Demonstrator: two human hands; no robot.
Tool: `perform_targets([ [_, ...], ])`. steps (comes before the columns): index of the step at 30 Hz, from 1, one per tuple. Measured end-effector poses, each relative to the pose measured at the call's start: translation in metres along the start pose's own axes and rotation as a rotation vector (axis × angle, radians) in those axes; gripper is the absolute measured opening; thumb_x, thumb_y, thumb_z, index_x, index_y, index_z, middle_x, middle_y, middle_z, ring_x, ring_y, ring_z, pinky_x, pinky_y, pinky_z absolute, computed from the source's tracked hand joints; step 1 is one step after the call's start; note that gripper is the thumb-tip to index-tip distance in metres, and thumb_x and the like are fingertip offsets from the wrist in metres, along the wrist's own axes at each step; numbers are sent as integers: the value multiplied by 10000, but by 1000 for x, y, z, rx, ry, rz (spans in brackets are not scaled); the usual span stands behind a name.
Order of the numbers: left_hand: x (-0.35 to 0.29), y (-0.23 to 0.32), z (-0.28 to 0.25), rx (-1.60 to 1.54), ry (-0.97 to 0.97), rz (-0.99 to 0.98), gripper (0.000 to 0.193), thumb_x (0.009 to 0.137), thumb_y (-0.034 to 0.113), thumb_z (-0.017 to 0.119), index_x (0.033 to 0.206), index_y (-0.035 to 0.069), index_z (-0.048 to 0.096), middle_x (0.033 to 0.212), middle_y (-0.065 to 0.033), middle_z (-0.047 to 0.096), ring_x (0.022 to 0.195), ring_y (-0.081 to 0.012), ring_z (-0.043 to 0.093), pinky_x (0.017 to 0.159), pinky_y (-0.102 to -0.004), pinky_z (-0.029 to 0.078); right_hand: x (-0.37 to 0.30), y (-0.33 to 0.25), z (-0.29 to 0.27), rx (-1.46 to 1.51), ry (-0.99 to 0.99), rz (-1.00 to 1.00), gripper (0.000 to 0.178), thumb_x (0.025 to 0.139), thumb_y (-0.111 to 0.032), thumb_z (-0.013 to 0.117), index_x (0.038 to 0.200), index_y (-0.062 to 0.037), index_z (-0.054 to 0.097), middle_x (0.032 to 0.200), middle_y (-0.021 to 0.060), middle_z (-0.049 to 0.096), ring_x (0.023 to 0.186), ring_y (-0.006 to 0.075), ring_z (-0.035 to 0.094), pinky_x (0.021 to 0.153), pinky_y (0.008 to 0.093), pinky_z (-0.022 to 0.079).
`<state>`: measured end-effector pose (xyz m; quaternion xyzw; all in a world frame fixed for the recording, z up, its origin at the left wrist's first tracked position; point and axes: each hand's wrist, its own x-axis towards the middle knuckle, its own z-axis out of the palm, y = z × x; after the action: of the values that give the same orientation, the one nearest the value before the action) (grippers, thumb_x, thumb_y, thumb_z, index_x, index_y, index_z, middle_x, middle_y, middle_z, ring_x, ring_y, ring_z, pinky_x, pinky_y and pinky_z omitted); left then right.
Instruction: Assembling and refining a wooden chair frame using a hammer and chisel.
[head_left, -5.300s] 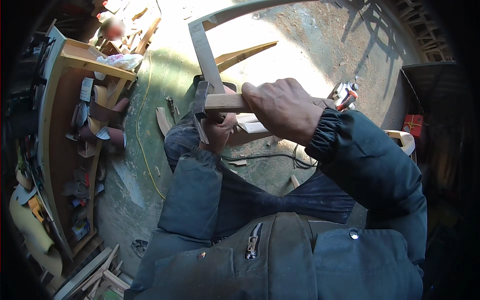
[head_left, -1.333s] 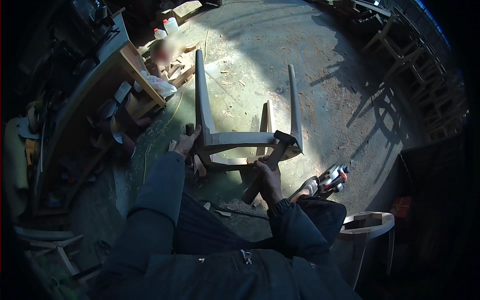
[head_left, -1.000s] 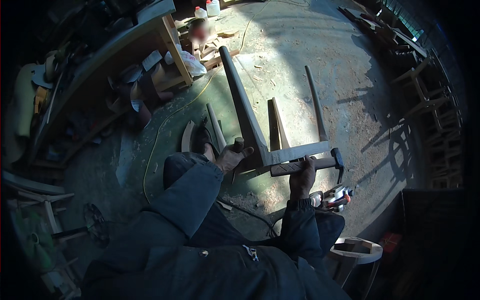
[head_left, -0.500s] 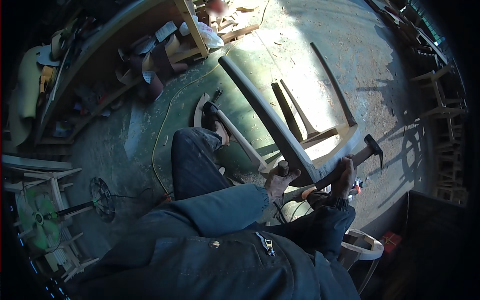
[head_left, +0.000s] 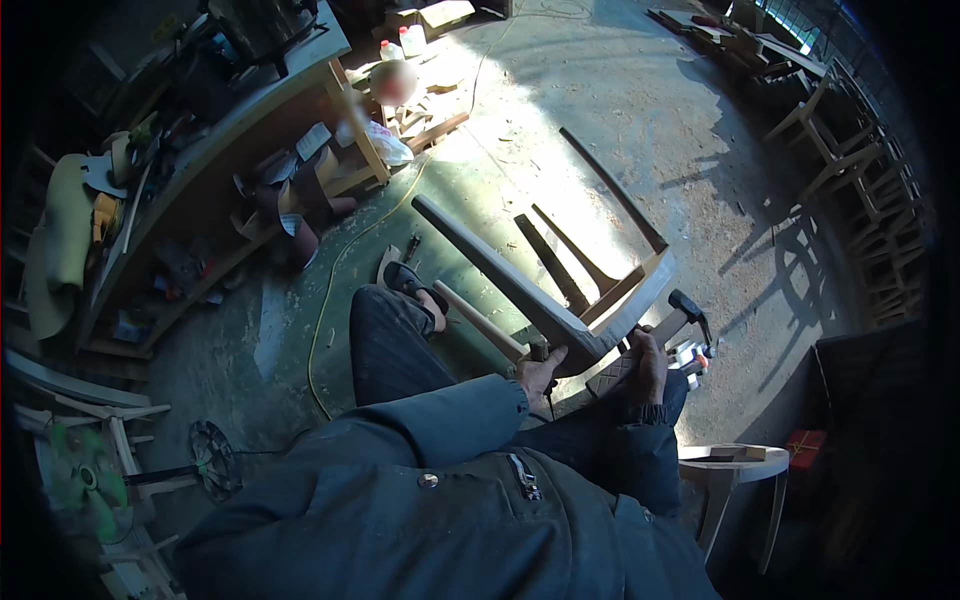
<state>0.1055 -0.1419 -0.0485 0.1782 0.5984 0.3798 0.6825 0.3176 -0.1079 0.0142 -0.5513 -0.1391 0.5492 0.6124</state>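
A wooden chair frame (head_left: 490, 262) lies tilted across my lap, its long legs pointing away from me. My left hand (head_left: 538, 376) is closed at the frame's near corner, around a short, round-ended wooden piece (head_left: 540, 351) like a tool handle; its lower end is hidden. In my right hand (head_left: 650, 368) is a hammer (head_left: 688, 314), gripped by its handle beside the frame's right rail, with the dark head out to the right. A pale wooden bar (head_left: 480, 318) runs out to the left of my left hand.
A cluttered workbench (head_left: 225, 135) stands at the far left, with a yellow cord (head_left: 325, 300) along the floor. A green fan (head_left: 88, 468) is near left. A round-topped wooden stool frame (head_left: 735, 462) stands near right; several chair frames (head_left: 835, 150) line the far right.
My view has tilted up, showing more of the bench and floor. The chair frame sits lower and further left in it. Both hands keep their grip, and the hammer stays beside the frame.
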Motion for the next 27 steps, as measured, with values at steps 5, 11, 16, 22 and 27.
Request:
perform_targets([
  [5, 4, 9, -38, -67, 173, -135, 415, 868, 484, 812, 936, 91, 700, 859, -23, 671, 704, -141, 611, 593, -324, 481, -50, -8, -6, 253, -103, 267, 338, 947, -132, 645, 1218, -45, 462, 1125, 223, 658, 981, 336, 696, 828, 399, 603],
  [11, -27, 55, -50, -230, 196, -79, 504, 868, 565, 769, 849, 73, 659, 755, -81, 701, 574, -225, 662, 517, -352, 522, -66, 7, -54, 426, -124, 395, 168, 957, -189, 638, 1063, -113, 532, 786, 39, 591, 634, 183, 628, 564, 357, 552],
  [16, -45, 124, -48, -390, 31, 85, 355, 937, 380, 748, 981, 95, 542, 687, -33, 576, 578, -184, 611, 546, -342, 523, -104, -3, -51, 10, 73, 20, 397, 949, -183, 616, 1317, -130, 477, 802, 19, 558, 644, 127, 586, 575, 340, 534],
  [22, -90, 164, -14, 320, -241, 987, 261, 994, 205, 689, 1121, 47, 524, 839, -17, 591, 742, -119, 590, 699, -323, 516, -154, 9, -56, 364, -44, 123, 332, 974, -103, 572, 1286, -198, 511, 731, -38, 455, 554, 82, 420, 538, 282, 408],
  [27, -105, 115, 30, 899, -648, 1427, 374, 821, 291, 786, 1136, 124, 673, 928, -83, 634, 861, -310, 651, 760, -409, 548, -144, 28, -72, 539, -74, 293, 320, 998, -128, 565, 1306, -198, 515, 748, -55, 488, 550, 78, 429, 540, 285, 417],
])
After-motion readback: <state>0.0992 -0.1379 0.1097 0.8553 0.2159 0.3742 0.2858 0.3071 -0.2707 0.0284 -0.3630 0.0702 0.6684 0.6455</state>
